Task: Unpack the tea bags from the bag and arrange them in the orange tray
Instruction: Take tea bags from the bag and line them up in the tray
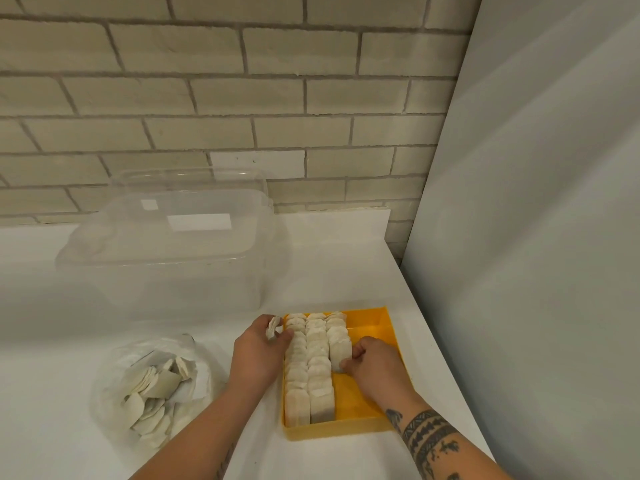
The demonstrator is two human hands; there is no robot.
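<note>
The front wall of the orange tray (pixel 332 432) lies nearer than both hands. Its right side runs close to the right edge of the white bench (pixel 52 341). Bare orange floor lies open under and to the right of the right hand (pixel 374 362). That hand's fingers are curled, and thumb and fingertips pinch the near end of the third, shorter row of tea bags (pixel 308 368). These are pale, squarish and packed on edge. Two full rows stand between the hands. The left hand (pixel 258 344) sits at the tray's left wall, fingers curled round a few loose tea bags. Left of it, across free bench, a clear plastic bag (pixel 156 386) holds a heap of them. Beyond the hands stands a clear lidded container (pixel 173 244), then a brick wall (pixel 242 98). A grey panel (pixel 536 202) closes off the right.
</note>
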